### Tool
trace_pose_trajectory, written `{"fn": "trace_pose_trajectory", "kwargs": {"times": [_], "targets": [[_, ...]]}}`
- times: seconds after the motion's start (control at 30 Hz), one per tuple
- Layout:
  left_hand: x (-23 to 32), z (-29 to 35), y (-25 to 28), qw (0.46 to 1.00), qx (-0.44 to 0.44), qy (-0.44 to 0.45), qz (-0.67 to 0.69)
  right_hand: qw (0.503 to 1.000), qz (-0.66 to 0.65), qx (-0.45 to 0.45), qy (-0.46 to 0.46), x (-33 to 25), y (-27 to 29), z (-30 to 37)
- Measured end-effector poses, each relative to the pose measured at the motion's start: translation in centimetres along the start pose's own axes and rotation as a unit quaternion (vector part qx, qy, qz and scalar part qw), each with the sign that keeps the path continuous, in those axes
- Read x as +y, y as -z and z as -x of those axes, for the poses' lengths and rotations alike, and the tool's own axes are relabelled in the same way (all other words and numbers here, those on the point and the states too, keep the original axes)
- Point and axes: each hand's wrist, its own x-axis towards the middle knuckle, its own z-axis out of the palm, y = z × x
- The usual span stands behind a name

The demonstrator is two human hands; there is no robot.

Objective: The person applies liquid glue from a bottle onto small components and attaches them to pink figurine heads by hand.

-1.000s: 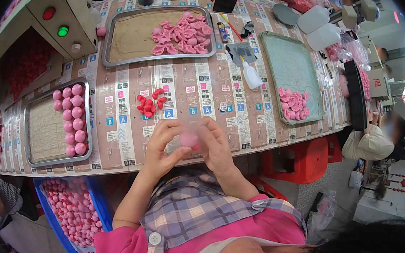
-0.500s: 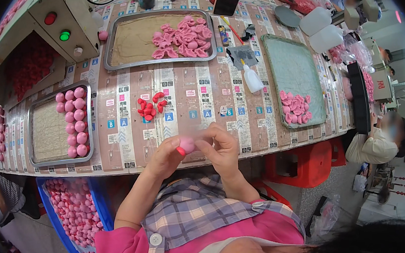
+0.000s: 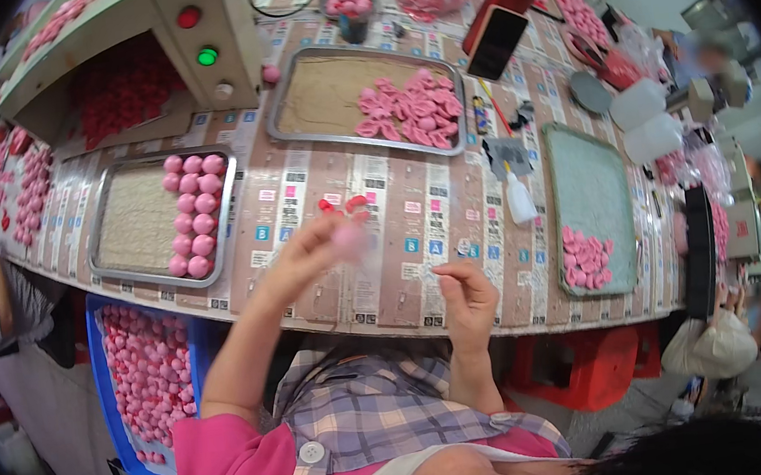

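Right hand (image 3: 469,307), its fingers curled near the thumb (whether it grips anything, one cannot tell), is over the table's (image 3: 432,195) near edge; left hand (image 3: 309,248) holds a blurred pink ball (image 3: 349,241); beyond are red bits (image 3: 356,202), then a tray (image 3: 319,95) of petals (image 3: 413,109).

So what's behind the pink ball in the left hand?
Past the blurred pink ball, a few red pieces show on the tabletop; whatever the ball and left hand cover is hidden.

There are fourteen balls (image 3: 204,224) in the left tray (image 3: 132,217), one held ball (image 3: 350,240).
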Motion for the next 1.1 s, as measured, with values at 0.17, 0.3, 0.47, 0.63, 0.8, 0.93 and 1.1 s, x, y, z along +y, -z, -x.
{"fn": "trace_pose_trajectory", "kwargs": {"times": [0.17,0.3,0.47,0.63,0.8,0.93,1.1], "targets": [[3.9,-5.1,11.0,0.887,0.222,-0.162,-0.372,0.995,-0.069,0.048,-0.055,1.3,0.8,0.1],[3.7,-8.4,16.6,0.722,0.300,-0.105,-0.615,0.995,-0.046,0.023,-0.085,1.8,0.2,0.7],[2.5,-10.1,18.3,0.704,0.304,-0.086,-0.636,0.995,0.019,-0.002,-0.093,1.7,-0.6,0.9],[3.2,-9.8,17.8,0.702,0.266,-0.060,-0.657,0.994,0.047,-0.034,-0.089,2.0,-1.0,0.5],[4.9,-8.1,19.6,0.748,0.251,-0.070,-0.610,0.991,0.118,-0.047,-0.050,1.6,-2.1,-0.6],[7.9,-3.1,16.9,0.801,0.237,-0.180,-0.519,0.969,0.242,-0.055,-0.010,0.9,-1.8,-3.6],[7.8,2.3,13.4,0.855,0.252,-0.116,-0.438,0.925,0.311,-0.204,0.076,1.4,-3.5,-8.0]]}}
